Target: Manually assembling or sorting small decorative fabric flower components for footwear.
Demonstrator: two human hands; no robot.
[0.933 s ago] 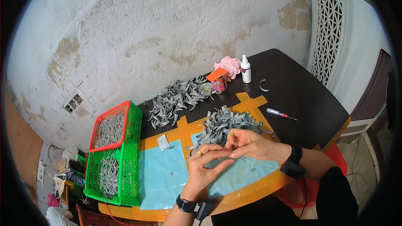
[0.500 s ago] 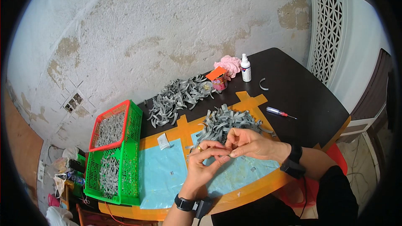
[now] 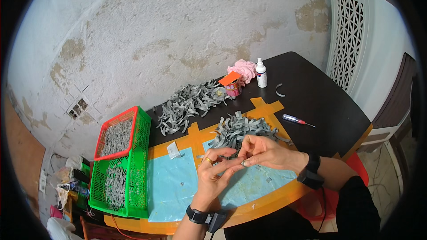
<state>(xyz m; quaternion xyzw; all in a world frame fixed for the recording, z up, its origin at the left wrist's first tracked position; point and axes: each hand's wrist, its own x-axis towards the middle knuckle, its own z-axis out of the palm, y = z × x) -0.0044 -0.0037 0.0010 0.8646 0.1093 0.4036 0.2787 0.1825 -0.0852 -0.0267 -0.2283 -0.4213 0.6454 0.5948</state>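
Observation:
My left hand [image 3: 219, 168] and my right hand [image 3: 263, 154] meet fingertip to fingertip over the blue sheet. Both are closed in a pinch on something too small to make out; the fingers cover most of it. A ring sits on a left finger. Just beyond the hands lies a heap of grey curved strips [image 3: 244, 130] on the blue sheet [image 3: 172, 191]. A second pile of similar grey strips [image 3: 189, 104] rests farther back against the wall. Two tiny grey pieces lie flat on the sheet, one on either side of my left hand.
At the left, a red basket [image 3: 116, 133] of small grey pieces sits on a green basket [image 3: 138, 182] holding more. Farther back are a white spray bottle [image 3: 261, 73], a pink cloth [image 3: 243, 69] and a tin [image 3: 233, 89]. A screwdriver [image 3: 298, 120] lies to the right.
The left index finger has lifted and straightened a little, apart from the fingers below it. The right hand has stayed almost in place, still pinched.

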